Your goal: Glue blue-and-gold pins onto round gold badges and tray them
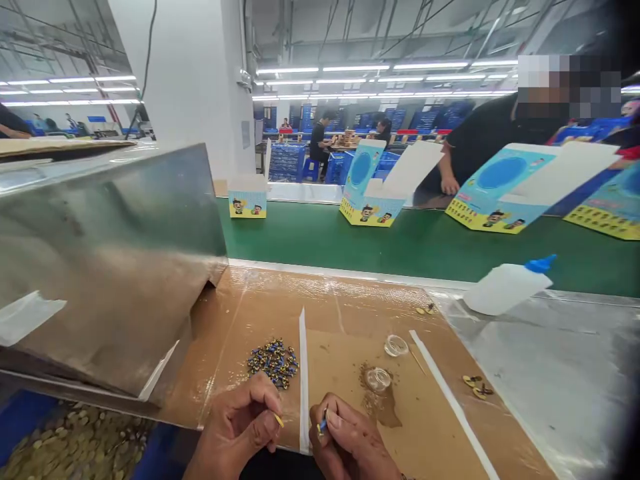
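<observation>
My left hand [235,427] pinches a small yellow piece [279,420] between thumb and forefinger. My right hand [347,437] grips a small blue piece [323,422] in its fingertips, close to the yellow one but apart from it. Just above the hands lies a heap of tiny blue-and-yellow parts [273,363] on the brown cardboard work surface [340,353]. A white strip [303,380] runs between the heap and my right hand. Two small glass dishes [379,379] with brown residue stand to the right, and several wooden cut-out pieces [477,386] lie further right.
A steel hopper [105,267] rises on the left, above a blue bin of gold-coloured discs [75,443]. Beyond the surface, a green conveyor belt [410,247] carries printed cartons [370,200]. A white glue bottle [507,285] with a blue cap lies on a metal sheet. A co-worker stands across the belt.
</observation>
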A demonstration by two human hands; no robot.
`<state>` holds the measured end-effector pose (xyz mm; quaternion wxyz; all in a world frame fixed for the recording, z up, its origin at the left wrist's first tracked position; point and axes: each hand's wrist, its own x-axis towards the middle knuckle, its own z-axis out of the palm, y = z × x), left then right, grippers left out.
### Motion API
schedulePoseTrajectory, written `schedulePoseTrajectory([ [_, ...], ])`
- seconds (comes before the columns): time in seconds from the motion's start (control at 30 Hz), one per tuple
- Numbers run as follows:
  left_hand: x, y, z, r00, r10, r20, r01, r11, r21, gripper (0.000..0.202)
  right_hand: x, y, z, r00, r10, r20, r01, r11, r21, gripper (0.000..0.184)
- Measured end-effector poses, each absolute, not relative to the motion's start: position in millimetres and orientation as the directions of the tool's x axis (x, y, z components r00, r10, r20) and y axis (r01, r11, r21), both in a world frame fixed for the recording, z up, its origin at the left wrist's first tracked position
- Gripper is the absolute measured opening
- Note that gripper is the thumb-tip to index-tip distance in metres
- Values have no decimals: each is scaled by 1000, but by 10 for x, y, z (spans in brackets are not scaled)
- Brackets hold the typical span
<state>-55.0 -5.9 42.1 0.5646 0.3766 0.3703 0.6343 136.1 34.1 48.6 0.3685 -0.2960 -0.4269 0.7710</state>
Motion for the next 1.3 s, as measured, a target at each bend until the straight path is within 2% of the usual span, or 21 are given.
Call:
schedulePoseTrajectory([
  [0.07, -458, -18, 463, -35, 998, 49, -453, -60, 889, 26, 1383, 373, 437, -558, 820, -128, -369, -384, -847, 48],
  [0.13, -402, -3, 500, 32, 999, -20, -490, 33, 871, 26, 1399, 398, 413, -560, 820, -121, -387, -387, -837, 49],
  [0.27, -374, 2, 572, 96, 989, -117, -539, 150, 829, 26, 1436, 415, 459, -517, 838, -174, -337, -387, -858, 50],
  [0.47, -360, -15, 598, 49, 993, -110, -583, 118, 804, 31, 1463, 428, 510, -476, 856, -201, -310, -377, -872, 50],
  [0.6, -337, 10, 562, -21, 994, -106, -519, 80, 851, 29, 1445, 434, 542, -493, 843, -216, -292, -394, -871, 53],
  [0.77, -327, 36, 569, -42, 983, -178, -440, 141, 887, 40, 1407, 410, 582, -482, 847, -223, -252, -378, -891, 55],
  [0.97, -298, 29, 627, -62, 968, -245, -355, 208, 912, 49, 1345, 410, 542, -441, 894, -75, -272, -213, -939, 48],
  [1.3, -312, 44, 335, -29, 985, -169, -339, 149, 929, 38, 1342, 380, 498, -437, 897, -69, -323, -228, -919, 40],
])
